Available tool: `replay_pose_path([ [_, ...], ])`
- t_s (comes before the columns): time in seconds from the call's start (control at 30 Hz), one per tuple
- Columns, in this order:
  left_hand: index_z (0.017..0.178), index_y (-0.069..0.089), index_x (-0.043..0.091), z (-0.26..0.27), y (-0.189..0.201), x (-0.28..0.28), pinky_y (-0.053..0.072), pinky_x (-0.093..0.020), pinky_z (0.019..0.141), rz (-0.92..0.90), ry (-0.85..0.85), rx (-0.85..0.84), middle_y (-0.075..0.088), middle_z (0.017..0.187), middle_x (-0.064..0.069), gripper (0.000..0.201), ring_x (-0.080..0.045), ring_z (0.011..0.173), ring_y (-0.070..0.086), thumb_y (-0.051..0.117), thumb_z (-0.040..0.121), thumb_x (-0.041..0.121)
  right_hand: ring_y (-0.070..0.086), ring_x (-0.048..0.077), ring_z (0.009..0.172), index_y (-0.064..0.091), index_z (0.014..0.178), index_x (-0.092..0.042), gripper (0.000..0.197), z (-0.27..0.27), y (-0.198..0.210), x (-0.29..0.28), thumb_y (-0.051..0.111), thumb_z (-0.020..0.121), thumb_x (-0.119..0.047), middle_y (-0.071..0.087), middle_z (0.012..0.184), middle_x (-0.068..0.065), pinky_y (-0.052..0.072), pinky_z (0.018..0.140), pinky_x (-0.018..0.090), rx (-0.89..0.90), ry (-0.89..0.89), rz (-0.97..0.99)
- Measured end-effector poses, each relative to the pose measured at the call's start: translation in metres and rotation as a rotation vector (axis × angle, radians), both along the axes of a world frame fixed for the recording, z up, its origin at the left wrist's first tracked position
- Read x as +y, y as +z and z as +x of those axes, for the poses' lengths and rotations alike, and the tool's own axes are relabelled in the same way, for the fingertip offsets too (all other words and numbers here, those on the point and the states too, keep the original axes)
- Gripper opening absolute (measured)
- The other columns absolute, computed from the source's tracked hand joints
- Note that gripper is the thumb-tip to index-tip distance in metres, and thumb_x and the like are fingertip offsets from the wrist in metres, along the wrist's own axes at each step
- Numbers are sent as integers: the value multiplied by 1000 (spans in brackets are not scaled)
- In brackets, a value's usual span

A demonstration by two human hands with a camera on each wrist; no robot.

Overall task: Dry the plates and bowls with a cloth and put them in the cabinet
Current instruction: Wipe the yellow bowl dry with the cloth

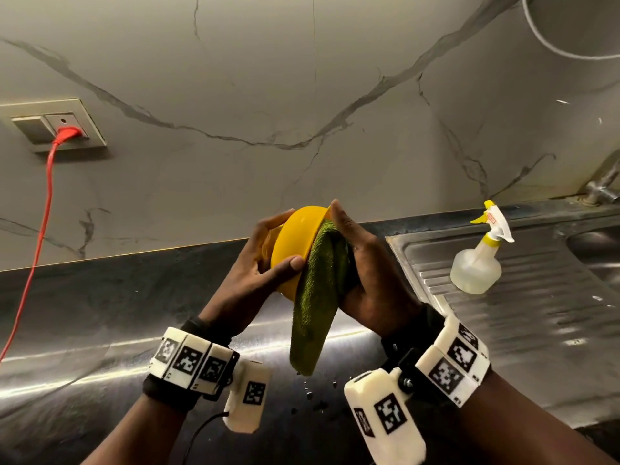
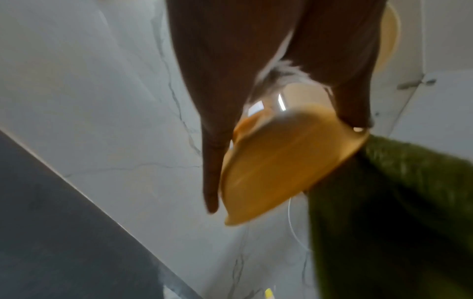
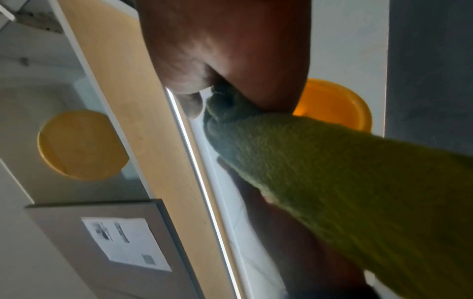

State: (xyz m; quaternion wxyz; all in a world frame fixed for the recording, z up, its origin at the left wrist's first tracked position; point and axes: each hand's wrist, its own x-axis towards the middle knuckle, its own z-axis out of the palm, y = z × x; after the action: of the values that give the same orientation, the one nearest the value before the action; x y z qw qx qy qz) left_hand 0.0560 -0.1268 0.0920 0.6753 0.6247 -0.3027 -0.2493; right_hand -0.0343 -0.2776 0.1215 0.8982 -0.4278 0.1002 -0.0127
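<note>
A yellow bowl [image 1: 295, 239] is held on its side above the dark counter, its mouth turned right. My left hand [image 1: 268, 260] grips its outside, thumb across the front wall and fingers behind. A green cloth [image 1: 318, 297] is pushed into the bowl's mouth and hangs down below it. My right hand [image 1: 355, 260] grips the cloth and presses it into the bowl. The left wrist view shows the bowl [image 2: 281, 159] with the cloth [image 2: 396, 212] beside it. In the right wrist view the cloth [image 3: 332, 172] covers most of the bowl [image 3: 335, 103].
A clear spray bottle [image 1: 476, 263] with a yellow cap stands on the steel draining board [image 1: 536, 313] at right, near a tap [image 1: 600, 186]. A red cable [image 1: 40, 236] hangs from the wall socket at left. Overhead, a yellow dish [image 3: 82, 145] sits inside a cabinet.
</note>
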Motion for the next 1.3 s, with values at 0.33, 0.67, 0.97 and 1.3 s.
replay_pose_path([
  [0.33, 146, 44, 12, -5, 5, -14, 57, -43, 90, -108, 15, 427, 58, 138, -19, 113, -31, 125, 59, 87, 55, 64, 68, 20, 92, 63, 111, -8, 28, 3, -31, 12, 56, 84, -7, 70, 99, 12, 58, 82, 34, -313, -57, -451],
  [0.67, 143, 40, 6, -14, 13, -17, 56, -39, 88, -194, 11, 271, 61, 134, -17, 108, -31, 123, 60, 86, 60, 59, 67, 0, 69, 72, 86, -27, 13, 27, -30, 14, 79, 78, -20, 70, 70, -13, 52, 66, 20, -456, -671, -894],
  [0.97, 129, 50, 26, -13, 3, -11, 58, -46, 83, -85, 164, -7, 65, 118, -13, 93, -32, 109, 67, 77, 56, 76, 64, 29, 66, 61, 110, -21, 24, 17, -51, 15, 48, 92, -31, 65, 99, 8, 54, 51, 37, -645, -547, -1704],
  [1.3, 128, 52, 19, -22, 0, -14, 57, -43, 84, -99, 209, 106, 66, 121, -12, 73, -24, 112, 67, 67, 70, 62, 66, 28, 79, 72, 103, -12, 21, 35, -32, -8, 61, 96, -28, 69, 100, 7, 54, 54, 38, -846, -617, -1842],
])
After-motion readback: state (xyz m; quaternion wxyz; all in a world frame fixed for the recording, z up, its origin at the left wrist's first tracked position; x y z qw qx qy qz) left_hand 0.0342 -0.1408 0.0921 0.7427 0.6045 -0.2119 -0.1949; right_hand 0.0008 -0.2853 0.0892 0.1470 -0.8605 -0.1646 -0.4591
